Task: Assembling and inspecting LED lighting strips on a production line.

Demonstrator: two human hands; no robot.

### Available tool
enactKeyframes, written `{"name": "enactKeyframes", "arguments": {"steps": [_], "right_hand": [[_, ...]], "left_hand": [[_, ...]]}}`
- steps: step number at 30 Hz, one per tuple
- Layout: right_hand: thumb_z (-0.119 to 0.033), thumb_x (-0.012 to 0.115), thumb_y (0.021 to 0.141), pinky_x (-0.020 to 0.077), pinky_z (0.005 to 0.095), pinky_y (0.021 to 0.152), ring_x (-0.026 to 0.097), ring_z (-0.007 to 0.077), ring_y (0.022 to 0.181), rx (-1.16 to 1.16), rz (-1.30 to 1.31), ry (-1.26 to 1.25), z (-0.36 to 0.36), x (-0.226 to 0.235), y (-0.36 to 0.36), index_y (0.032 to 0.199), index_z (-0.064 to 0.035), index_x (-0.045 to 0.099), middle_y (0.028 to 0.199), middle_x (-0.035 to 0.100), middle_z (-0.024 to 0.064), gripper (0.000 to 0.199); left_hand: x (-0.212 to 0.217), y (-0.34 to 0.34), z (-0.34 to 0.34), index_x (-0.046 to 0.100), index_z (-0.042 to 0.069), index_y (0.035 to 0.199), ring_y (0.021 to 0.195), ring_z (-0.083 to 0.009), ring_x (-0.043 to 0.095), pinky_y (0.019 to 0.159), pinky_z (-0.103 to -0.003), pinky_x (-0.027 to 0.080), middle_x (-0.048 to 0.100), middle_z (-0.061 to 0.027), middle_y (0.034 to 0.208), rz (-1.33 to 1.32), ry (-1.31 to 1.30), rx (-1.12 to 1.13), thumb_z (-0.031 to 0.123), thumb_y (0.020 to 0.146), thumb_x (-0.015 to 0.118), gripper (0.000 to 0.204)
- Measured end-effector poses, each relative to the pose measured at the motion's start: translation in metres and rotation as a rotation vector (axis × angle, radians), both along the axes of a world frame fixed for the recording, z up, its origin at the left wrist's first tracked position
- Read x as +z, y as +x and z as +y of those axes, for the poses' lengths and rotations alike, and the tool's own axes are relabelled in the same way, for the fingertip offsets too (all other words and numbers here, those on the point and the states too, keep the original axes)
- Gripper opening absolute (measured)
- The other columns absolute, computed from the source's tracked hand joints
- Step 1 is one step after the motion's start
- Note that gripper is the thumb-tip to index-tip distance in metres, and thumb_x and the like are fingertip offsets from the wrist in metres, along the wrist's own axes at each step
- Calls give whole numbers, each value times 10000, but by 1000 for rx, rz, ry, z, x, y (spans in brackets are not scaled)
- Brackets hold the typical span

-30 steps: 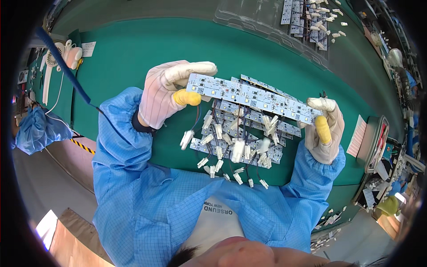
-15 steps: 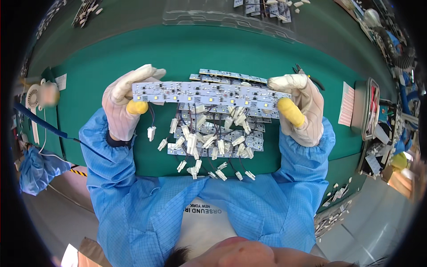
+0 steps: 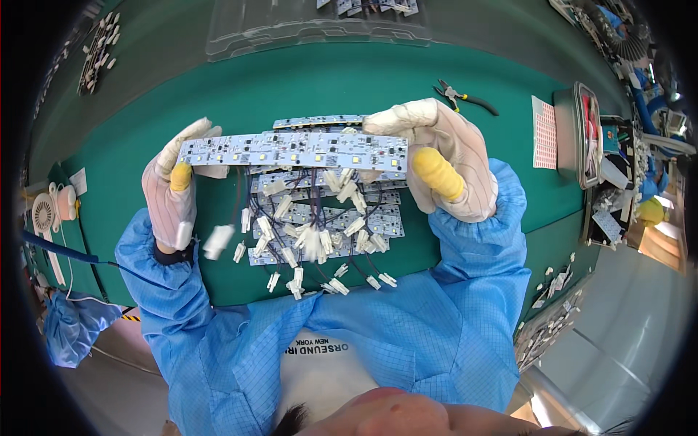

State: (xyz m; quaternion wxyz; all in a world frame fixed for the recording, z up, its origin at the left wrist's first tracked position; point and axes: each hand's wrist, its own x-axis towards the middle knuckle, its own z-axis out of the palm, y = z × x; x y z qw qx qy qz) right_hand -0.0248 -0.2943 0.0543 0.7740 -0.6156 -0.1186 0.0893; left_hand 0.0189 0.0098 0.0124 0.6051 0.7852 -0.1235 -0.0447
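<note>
Left hand (image 3: 171,196): grips the strip's (image 3: 294,150) left end
Right hand (image 3: 440,160): grips its right end — wires dangle
Worktop (image 3: 305,83): green

I see a long white LED strip board (image 3: 294,150) held level above a pile of wired boards (image 3: 320,218).

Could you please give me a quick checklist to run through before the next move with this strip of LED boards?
1. Left hand grips the left end of the LED board strip: ok.
2. Right hand grips the right end: ok.
3. Strip held level above the green mat: ok.
4. Dangling wires and white connectors free of the boards lying beneath: cannot tell.
5. Cutters lie apart from the hands: ok.
6. Strip uncracked: cannot tell.
</note>
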Motion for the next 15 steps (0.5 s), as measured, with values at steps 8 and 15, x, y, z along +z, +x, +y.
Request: {"name": "enactKeyframes", "arguments": {"steps": [8,15], "right_hand": [[-337,667,819,282,147,329,498,54,437,-18,33,-73,-4,-2,2,1115,80,500,981,624,183,538],[-282,649,827,306,177,437,422,46,505,-75,-55,-20,-8,-20,7,1124,45,506,988,622,124,464]], "left_hand": [[-7,-4,1,482,-68,1225,777,-170,634,754,-259,491,642,-196,985,-14,-206,53,450,820,624,672],[-8,-8,3,460,-85,1233,774,-168,634,754,-277,506,651,-189,916,-146,-360,-36,367,804,662,655]]}}
